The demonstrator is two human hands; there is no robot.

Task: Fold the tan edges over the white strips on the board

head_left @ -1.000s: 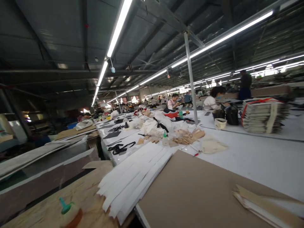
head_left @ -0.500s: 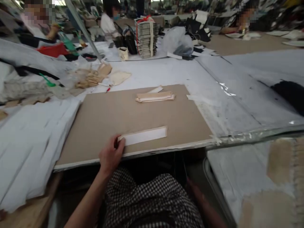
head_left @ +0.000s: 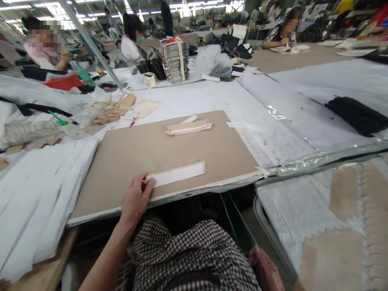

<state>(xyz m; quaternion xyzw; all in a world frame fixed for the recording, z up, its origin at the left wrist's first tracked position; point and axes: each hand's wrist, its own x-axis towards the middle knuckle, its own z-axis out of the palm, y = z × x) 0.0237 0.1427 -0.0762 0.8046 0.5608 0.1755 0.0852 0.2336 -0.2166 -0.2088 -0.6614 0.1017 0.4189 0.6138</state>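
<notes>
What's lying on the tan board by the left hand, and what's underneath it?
A white strip with a tan border lies on the tan board, its end touched by the left hand's fingers. Whatever lies beneath the strip is covered and cannot be seen.

A stack of bundled panels (head_left: 175,61) tied with red strap stands on the white counter (head_left: 194,95) beside a plastic bag (head_left: 212,60); black fabric (head_left: 353,116) lies rightward, and a co-worker (head_left: 130,48) sits beyond.

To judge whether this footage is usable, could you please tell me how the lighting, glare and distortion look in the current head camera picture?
In the head view, the ceiling strip lights burn out to white along the top edge, glare streaks the clear plastic sheet, the wide lens makes the steel post lean, and the right hand sits dim at the bottom edge.
</notes>
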